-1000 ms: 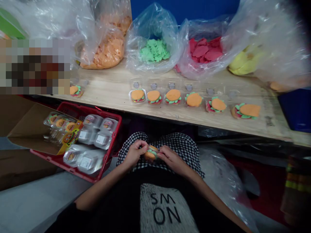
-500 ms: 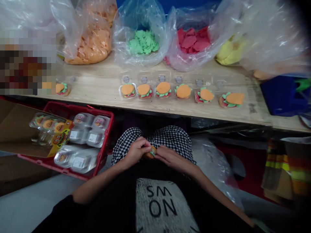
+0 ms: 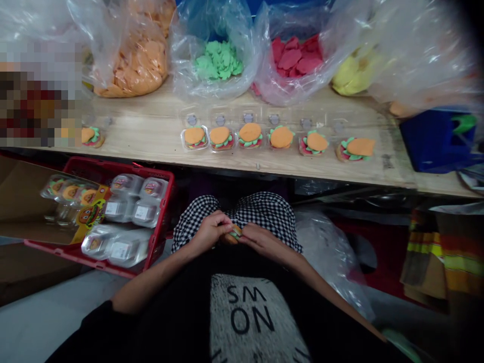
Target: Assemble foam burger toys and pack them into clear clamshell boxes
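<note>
In my lap, over checkered cloth, my left hand (image 3: 210, 233) and my right hand (image 3: 263, 241) are both closed on one small toy burger (image 3: 233, 233), orange with green edges. Fingers cover most of it. On the wooden table (image 3: 151, 136) ahead lies a row of several toy burgers (image 3: 250, 135) in open clear plastic cases. One more burger (image 3: 89, 136) sits alone at the left of the table.
Clear bags at the table's back hold orange pieces (image 3: 138, 60), green pieces (image 3: 217, 60), red pieces (image 3: 297, 53) and yellow pieces (image 3: 351, 73). A red basket (image 3: 166, 201) to my left holds packed clear cases and a printed card. A blue box (image 3: 434, 138) stands at right.
The view has tilted so the table sits higher and further left in the picture. My hands have closed more tightly round the burger, which shows less than before.
</note>
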The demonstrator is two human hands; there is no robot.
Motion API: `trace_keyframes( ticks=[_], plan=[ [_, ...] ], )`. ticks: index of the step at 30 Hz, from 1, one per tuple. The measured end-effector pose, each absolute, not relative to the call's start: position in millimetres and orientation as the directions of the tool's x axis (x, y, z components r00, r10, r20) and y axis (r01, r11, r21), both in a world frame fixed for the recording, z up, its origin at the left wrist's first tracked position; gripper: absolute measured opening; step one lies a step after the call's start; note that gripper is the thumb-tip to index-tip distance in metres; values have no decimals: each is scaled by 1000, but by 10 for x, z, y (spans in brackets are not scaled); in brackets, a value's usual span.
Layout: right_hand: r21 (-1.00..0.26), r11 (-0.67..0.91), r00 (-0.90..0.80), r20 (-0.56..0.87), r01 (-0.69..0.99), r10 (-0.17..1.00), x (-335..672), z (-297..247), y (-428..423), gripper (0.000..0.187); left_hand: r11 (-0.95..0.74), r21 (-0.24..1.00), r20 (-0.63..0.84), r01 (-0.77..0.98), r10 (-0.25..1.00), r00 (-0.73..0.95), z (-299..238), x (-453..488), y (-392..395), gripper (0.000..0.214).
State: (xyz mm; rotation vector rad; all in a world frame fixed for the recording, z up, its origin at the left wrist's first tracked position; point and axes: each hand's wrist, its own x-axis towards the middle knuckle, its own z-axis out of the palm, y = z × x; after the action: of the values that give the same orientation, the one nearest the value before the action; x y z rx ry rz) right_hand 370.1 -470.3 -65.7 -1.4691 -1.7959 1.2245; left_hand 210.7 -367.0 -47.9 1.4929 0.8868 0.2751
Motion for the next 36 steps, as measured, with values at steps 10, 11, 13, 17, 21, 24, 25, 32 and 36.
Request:
trace_keyframes(
  ticks=[10, 11, 13, 17, 21, 24, 25, 32, 36],
  plan=[
    [-908, -74, -102, -126, 411, 987, 3627, -786, -4636, 30, 539, 808, -568, 239, 602, 562, -607, 1961, -3672, 23],
    [-916, -69, -109, -122, 396, 987, 3618, -792, -4638, 30, 541, 806, -570, 238, 605, 556, -615, 1952, -3676, 23],
    [-929, -67, -114, -116, 364, 987, 3610, -801, -4641, 32, 526, 812, -564, 251, 600, 567, -611, 1939, -3654, 23],
    [-926, -43, -129, -98, 374, 987, 3636, -744, -4566, 32, 237, 905, -424, 352, 527, 736, -435, 1937, -3454, 21],
    [-902, 47, -242, -65, 430, 968, 3663, -601, -4340, 30, -176, 929, -245, 324, 362, 899, -183, 1982, -3231, 38],
    [-920, 54, -264, -54, 387, 963, 3654, -548, -4175, 28, -188, 904, -307, 384, 340, 889, -168, 2007, -3178, 49],
    [-935, 22, -234, -66, 354, 970, 3651, -552, -4140, 27, -128, 901, -347, 414, 357, 867, -201, 2006, -3178, 48],
    [-967, -184, 43, -179, 179, 983, 3623, -739, -4110, 26, 692, 719, -570, -73, 646, 508, -566, 2023, -3397, 51],
    [-968, -167, 60, -159, 186, 985, 3611, -740, -4133, 25, 686, 687, -527, -242, 698, 485, -667, 2056, -3615, 45]
  ],
)
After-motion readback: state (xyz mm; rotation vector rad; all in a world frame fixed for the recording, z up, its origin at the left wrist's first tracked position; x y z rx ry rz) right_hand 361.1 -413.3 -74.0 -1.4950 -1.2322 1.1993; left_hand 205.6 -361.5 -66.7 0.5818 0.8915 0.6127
